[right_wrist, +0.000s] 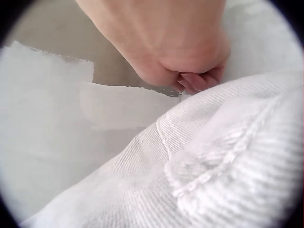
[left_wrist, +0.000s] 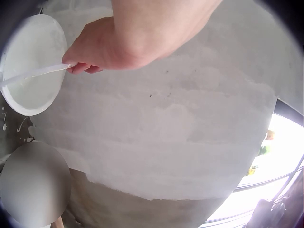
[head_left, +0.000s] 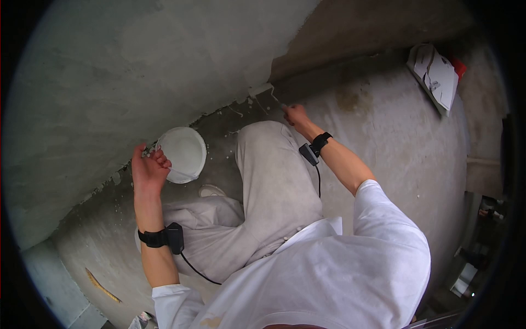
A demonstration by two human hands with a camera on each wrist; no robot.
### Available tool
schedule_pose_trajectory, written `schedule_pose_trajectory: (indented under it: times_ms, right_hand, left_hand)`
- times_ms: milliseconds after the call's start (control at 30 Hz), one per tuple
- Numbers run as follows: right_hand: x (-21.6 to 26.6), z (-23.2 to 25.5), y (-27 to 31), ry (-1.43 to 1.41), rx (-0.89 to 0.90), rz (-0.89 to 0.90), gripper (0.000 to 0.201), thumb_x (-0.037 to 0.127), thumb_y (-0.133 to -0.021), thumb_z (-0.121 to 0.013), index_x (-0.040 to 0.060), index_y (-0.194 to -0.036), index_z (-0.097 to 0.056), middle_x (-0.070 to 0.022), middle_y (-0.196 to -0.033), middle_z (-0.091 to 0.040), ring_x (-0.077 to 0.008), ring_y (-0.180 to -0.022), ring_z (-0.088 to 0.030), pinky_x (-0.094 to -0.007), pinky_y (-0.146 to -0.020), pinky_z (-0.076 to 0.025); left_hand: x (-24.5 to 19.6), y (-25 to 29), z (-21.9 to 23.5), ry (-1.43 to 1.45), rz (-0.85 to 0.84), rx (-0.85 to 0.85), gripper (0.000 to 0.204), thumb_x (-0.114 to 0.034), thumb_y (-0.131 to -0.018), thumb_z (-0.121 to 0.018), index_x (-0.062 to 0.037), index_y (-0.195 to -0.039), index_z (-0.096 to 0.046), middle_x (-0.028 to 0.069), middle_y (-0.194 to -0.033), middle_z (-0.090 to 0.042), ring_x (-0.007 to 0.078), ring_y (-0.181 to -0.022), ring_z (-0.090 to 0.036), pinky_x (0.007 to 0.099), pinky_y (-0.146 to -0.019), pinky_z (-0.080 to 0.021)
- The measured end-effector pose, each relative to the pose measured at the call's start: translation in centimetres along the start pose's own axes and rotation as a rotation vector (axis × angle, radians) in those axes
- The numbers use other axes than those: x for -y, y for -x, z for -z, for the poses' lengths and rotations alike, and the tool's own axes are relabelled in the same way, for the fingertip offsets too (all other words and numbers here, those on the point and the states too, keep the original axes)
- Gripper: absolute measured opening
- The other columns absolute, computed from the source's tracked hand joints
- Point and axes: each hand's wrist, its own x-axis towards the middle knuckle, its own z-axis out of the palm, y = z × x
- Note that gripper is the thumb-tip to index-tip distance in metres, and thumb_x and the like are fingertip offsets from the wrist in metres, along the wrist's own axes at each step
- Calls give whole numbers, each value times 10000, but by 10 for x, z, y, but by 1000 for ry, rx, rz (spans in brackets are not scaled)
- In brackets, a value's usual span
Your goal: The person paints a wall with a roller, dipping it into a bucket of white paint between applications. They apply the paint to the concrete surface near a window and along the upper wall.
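In the head view my right hand [head_left: 296,116] grips the handle of a paint roller [head_left: 261,89], whose white sleeve lies at the foot of the wall, by the edge of the coated area. My left hand [head_left: 150,171] holds the handle of a white bucket [head_left: 184,155], which is tilted beside it. The left wrist view has the left hand [left_wrist: 97,47] with its fingers curled round the white bucket handle [left_wrist: 40,72]; pale paint [left_wrist: 33,78] shows inside. In the right wrist view the right hand [right_wrist: 190,52] is curled, and the trouser leg hides the roller.
The wall [head_left: 137,60] is coated pale, with a darker bare part [head_left: 361,27] at the upper right. White drops dot the floor [head_left: 383,148] near the wall. A folded white sheet [head_left: 435,77] lies at the right, a stick [head_left: 103,285] at the lower left.
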Motion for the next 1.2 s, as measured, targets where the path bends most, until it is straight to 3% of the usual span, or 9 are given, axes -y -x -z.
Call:
schedule_pose_trajectory:
  times_ms: [167,400,467,767,900,1100,1200]
  right_hand:
    - [44,12,65,-202,83,-21,189,234,-912,-625,65,-872,-550,-23,-681,-547,-51,-501,-385,-222,-421,-266]
    - [90,25,135,-252,40,41,192,224,-910,-626,72,-833,-538,0,-660,-527,-42,-501,-395,-216,-423,-257]
    - [98,30,149,-254,31,104,166,249,-928,-608,103,-881,-544,30,-688,-522,-12,-515,-349,-195,-440,-240]
    - [87,47,133,-274,28,80,164,234,-911,-627,91,-884,-552,24,-685,-525,-9,-508,-355,-188,-430,-228]
    - [61,49,95,-243,-1,62,169,226,-899,-642,85,-873,-552,13,-674,-529,-18,-488,-364,-201,-407,-230]
    - [25,42,38,-156,-51,64,173,202,-887,-637,62,-841,-546,-10,-629,-522,-52,-457,-393,-233,-378,-242]
    - [13,38,17,-82,-71,109,200,176,-860,-632,28,-753,-552,-42,-600,-529,-116,-455,-443,-280,-398,-302]
  left_hand:
    - [-1,-1,2,19,5,22,308,-343,-851,-548,-54,-850,-442,-10,-683,-353,120,-611,-321,284,-582,-270]
    - [0,-3,3,25,-4,-1,311,-341,-853,-549,-48,-855,-446,-11,-685,-349,120,-612,-317,283,-581,-267]
    - [0,-4,4,20,-5,14,313,-343,-857,-547,-46,-857,-445,-11,-686,-347,120,-612,-316,281,-579,-265]
    - [-1,-2,3,9,-13,15,325,-357,-855,-549,-54,-836,-434,-2,-696,-371,120,-604,-321,280,-571,-267]
    - [-2,-5,4,-6,-24,-23,355,-376,-849,-554,-30,-856,-478,-8,-665,-396,119,-594,-338,278,-576,-269]
    - [-3,-6,5,-27,-12,5,350,-371,-854,-546,-26,-873,-489,-11,-664,-385,118,-590,-334,276,-573,-268]
    - [-3,-2,2,-8,-8,12,351,-371,-858,-540,-24,-883,-494,-10,-668,-384,118,-602,-337,275,-580,-270]
